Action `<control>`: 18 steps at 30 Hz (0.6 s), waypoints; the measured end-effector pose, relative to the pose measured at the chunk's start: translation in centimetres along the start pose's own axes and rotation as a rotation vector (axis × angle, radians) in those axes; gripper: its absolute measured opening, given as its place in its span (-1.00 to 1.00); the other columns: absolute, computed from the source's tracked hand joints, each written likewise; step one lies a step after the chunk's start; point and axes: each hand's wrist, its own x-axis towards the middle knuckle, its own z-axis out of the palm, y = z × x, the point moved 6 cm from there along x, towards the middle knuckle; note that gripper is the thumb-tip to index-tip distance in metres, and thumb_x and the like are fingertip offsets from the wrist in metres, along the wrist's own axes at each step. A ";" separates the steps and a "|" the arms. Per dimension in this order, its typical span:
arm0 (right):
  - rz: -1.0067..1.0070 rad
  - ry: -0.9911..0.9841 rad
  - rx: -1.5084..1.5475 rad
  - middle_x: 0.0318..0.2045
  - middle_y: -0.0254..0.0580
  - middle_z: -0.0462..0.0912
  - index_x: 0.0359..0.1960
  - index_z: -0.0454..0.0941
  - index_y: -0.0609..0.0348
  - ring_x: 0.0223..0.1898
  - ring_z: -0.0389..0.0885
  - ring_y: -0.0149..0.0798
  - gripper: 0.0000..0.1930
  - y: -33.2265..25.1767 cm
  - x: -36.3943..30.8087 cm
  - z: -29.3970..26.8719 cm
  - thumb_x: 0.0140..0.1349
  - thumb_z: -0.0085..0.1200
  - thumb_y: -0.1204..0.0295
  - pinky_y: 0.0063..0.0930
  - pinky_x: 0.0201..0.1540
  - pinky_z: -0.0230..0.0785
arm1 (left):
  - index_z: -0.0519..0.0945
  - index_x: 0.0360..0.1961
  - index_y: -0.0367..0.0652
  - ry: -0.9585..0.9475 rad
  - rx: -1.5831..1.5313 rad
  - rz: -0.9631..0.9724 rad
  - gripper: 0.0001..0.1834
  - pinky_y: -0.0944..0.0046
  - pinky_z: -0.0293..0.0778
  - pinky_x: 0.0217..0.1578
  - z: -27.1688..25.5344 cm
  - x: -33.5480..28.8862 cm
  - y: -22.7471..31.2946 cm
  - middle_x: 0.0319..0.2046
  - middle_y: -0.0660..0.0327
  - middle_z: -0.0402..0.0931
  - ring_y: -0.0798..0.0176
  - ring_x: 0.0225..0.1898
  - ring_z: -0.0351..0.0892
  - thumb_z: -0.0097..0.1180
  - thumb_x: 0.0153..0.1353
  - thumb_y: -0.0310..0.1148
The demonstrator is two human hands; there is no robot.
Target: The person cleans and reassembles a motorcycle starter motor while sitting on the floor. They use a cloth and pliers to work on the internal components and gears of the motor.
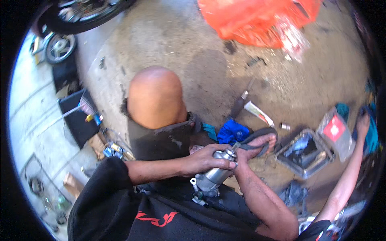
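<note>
My left hand (211, 158) wraps over the top of a silver metal cylindrical part (213, 178), its thumb pressed near the neck. The part is tilted in front of my torso, with a narrow end pointing up and right. A mounting eye (194, 181) sticks out at its lower left, beside dark fittings. From the lower right my right forearm (257, 188) reaches up to the narrow end. The fingers of my right hand are hidden there. Just beyond is a foot in a black flip-flop (263, 141), next to a blue cloth (233, 131).
On the floor are a tube (258, 113), a screwdriver (244, 95), a small metal cylinder (284, 126), a clear plastic tray (281, 157) and an orange plastic sheet (249, 24). Another person's arm (343, 188) reaches in at right. Wheels (60, 47) stand at far left.
</note>
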 end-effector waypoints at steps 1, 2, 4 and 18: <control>0.053 -0.020 0.086 -0.27 0.15 0.67 -0.18 0.61 0.35 -0.19 0.65 0.16 -0.66 -0.5 0.8 1.8 0.08 0.31 0.36 -0.08 -0.05 0.51 | 0.56 0.00 -0.23 0.051 0.006 0.008 -0.49 0.34 0.44 -0.02 0.4 0.4 0.6 -0.15 0.26 0.61 0.40 -0.09 0.54 0.36 0.18 -0.09; 0.096 -0.027 0.144 -0.27 0.14 0.67 -0.17 0.61 0.34 -0.19 0.65 0.15 -0.66 -0.9 1.9 3.1 0.08 0.30 0.35 -0.08 -0.05 0.51 | 0.56 0.00 -0.22 0.073 -0.025 0.002 -0.49 0.34 0.44 -0.02 0.4 0.9 0.8 -0.15 0.25 0.60 0.39 -0.09 0.54 0.36 0.18 -0.09; 0.173 -0.041 0.199 -0.26 0.13 0.67 -0.17 0.61 0.33 -0.19 0.64 0.14 -0.66 -0.2 2.2 3.1 0.09 0.30 0.34 -0.09 -0.05 0.51 | 0.57 -0.01 -0.21 0.110 -0.003 0.007 -0.52 0.34 0.45 -0.03 -0.3 2.5 0.8 -0.15 0.25 0.60 0.37 -0.10 0.54 0.36 0.19 -0.10; 0.230 -0.056 0.313 -0.21 0.01 0.65 -0.12 0.58 0.25 -0.16 0.62 0.01 -0.64 2.7 9.7 4.0 0.15 0.25 0.26 -0.11 -0.04 0.48 | 0.59 -0.04 -0.26 0.366 -0.032 0.161 -0.54 0.30 0.44 -0.07 0.8 3.5 0.4 -0.19 0.19 0.62 0.38 -0.10 0.52 0.35 0.18 -0.14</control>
